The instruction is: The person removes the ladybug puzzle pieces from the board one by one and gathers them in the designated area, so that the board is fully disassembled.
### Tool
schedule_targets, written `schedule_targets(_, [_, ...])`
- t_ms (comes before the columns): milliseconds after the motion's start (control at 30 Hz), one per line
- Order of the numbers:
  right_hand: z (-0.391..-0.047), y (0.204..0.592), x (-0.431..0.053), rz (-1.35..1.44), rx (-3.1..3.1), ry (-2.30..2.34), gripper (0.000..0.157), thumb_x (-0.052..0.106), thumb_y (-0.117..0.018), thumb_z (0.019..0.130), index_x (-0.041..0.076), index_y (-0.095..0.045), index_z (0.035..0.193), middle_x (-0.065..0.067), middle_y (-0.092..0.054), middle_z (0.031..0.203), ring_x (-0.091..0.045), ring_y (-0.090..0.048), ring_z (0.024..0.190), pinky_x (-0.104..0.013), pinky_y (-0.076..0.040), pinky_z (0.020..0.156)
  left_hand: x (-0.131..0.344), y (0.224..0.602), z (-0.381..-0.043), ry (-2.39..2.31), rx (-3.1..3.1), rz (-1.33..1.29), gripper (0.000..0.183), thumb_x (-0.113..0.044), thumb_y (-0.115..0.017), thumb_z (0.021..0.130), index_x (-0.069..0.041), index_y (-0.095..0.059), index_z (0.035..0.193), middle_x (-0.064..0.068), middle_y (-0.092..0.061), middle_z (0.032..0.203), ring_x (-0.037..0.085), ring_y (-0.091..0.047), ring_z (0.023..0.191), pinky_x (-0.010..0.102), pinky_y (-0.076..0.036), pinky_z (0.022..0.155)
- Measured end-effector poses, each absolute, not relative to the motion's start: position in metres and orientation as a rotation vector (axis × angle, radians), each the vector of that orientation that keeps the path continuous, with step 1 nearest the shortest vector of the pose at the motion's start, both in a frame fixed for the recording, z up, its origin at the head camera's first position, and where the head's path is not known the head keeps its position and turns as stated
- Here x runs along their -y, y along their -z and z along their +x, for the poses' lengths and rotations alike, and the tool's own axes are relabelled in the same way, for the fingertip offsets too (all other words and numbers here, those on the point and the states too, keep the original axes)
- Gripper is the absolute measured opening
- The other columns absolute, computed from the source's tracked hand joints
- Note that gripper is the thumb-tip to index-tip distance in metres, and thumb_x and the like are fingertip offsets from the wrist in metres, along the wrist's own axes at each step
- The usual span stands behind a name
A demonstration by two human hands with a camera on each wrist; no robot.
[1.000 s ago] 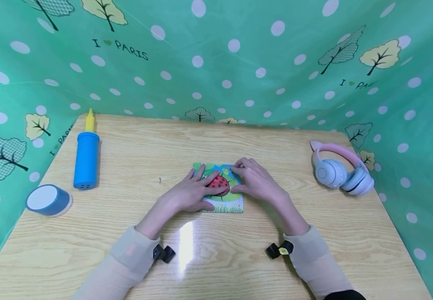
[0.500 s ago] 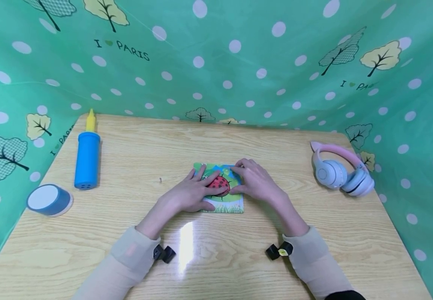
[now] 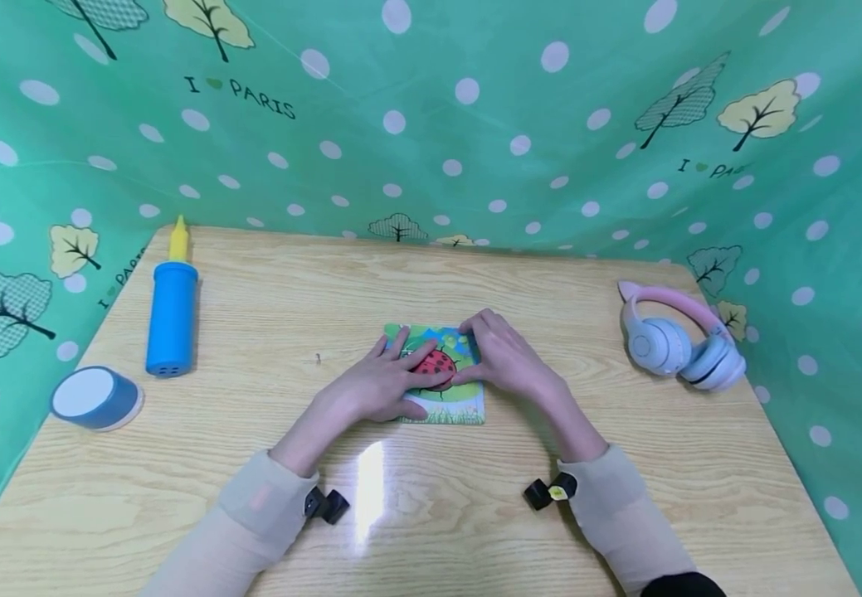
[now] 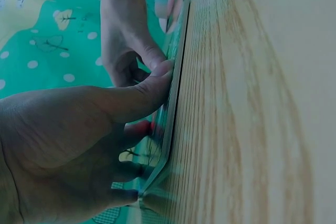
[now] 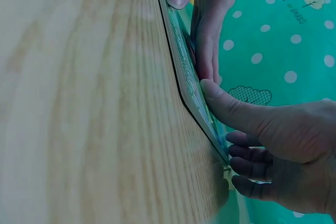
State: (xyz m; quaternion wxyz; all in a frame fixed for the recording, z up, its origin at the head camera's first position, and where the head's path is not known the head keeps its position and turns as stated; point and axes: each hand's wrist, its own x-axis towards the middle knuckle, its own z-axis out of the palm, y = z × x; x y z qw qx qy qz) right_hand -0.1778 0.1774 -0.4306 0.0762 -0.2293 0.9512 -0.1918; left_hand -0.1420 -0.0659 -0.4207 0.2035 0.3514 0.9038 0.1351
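A square, thin picture board [image 3: 451,412], likely a jigsaw puzzle, lies flat mid-table with a red ladybug on green leaves. My left hand [image 3: 382,385] rests on its left part with fingers spread, covering some of the picture. At its right side is my right hand [image 3: 508,356], thumb touching the picture near the ladybug and fingertips at the upper right corner. In the right wrist view the right thumb [image 5: 228,100] lies on the board's face, its other fingers bent loosely by the edge. Seen from the left wrist, the left thumb [image 4: 142,90] presses the board's near side.
A blue hand pump [image 3: 172,319] with a yellow nozzle lies at the left. In front of it stands a blue cylinder with a white top [image 3: 94,398]. Pink and pale blue headphones [image 3: 673,340] lie at the right. A green polka-dot cloth [image 3: 431,124] hangs behind the table.
My right hand has shifted slightly: its thumb slid a little left over the picture and its fingertips moved up toward the top right corner. The left hand and board stay put.
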Motion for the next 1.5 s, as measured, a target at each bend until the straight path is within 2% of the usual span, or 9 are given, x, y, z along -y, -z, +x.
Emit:
schedule_targets(600, [-0.186, 0.433, -0.177, -0.651, -2.784, 0.629, 0.081, 0.042, -0.093, 0.070, 0.003, -0.055, 0.130, -0.013, -0.056, 0.126, -0.028, -0.055, 0.112, -0.046, -0.051, 0.104, 0.063, 0.420, -0.141, -0.356, -2.536, 0.954, 0.063, -0.049, -0.067, 0.096, -0.034, -0.047, 0.154, 0.006, -0.012, 0.175, 0.050, -0.001, 0.159, 0.067, -0.011, 0.128])
schedule_targets(800, [-0.185, 0.435, -0.175, -0.626, -2.762, 0.661, 0.072, 0.039, -0.093, 0.070, 0.005, -0.058, 0.123, -0.012, -0.056, 0.123, -0.027, -0.054, 0.110, -0.044, -0.051, 0.101, 0.059, 0.415, -0.141, -0.330, -2.530, 0.916, 0.062, -0.050, -0.068, 0.095, -0.035, -0.049, 0.152, 0.007, -0.013, 0.175, 0.052, -0.004, 0.158, 0.068, -0.014, 0.127])
schedule_targets(1067, [-0.182, 0.429, -0.177, -0.595, -2.781, 0.637, 0.075, 0.039, -0.091, 0.074, 0.005, -0.060, 0.134, -0.011, -0.058, 0.132, -0.028, -0.056, 0.123, -0.048, -0.051, 0.109, 0.057, 0.412, -0.142, -0.297, -2.540, 0.923, 0.063, -0.051, -0.067, 0.095, -0.039, -0.047, 0.153, 0.007, -0.014, 0.175, 0.053, -0.006, 0.157, 0.069, -0.017, 0.126])
schedule_targets(1200, [-0.179, 0.424, -0.180, -0.642, -2.832, 0.575, 0.070, 0.038, -0.091, 0.076, 0.005, -0.066, 0.133, -0.010, -0.062, 0.130, -0.028, -0.060, 0.120, -0.046, -0.054, 0.105, 0.057, 0.412, -0.142, -0.293, -2.538, 0.927, 0.063, -0.051, -0.067, 0.095, -0.040, -0.046, 0.153, 0.008, -0.014, 0.175, 0.053, -0.007, 0.157, 0.068, -0.018, 0.126])
schedule_targets(1500, [-0.176, 0.423, -0.179, -0.755, -2.869, 0.493, 0.069, 0.035, -0.089, 0.078, 0.003, -0.067, 0.135, -0.011, -0.064, 0.126, -0.025, -0.063, 0.112, -0.042, -0.059, 0.094, 0.059, 0.413, -0.141, -0.303, -2.548, 0.943, 0.064, -0.049, -0.068, 0.094, -0.038, -0.047, 0.153, 0.009, -0.016, 0.174, 0.054, -0.009, 0.157, 0.070, -0.021, 0.125])
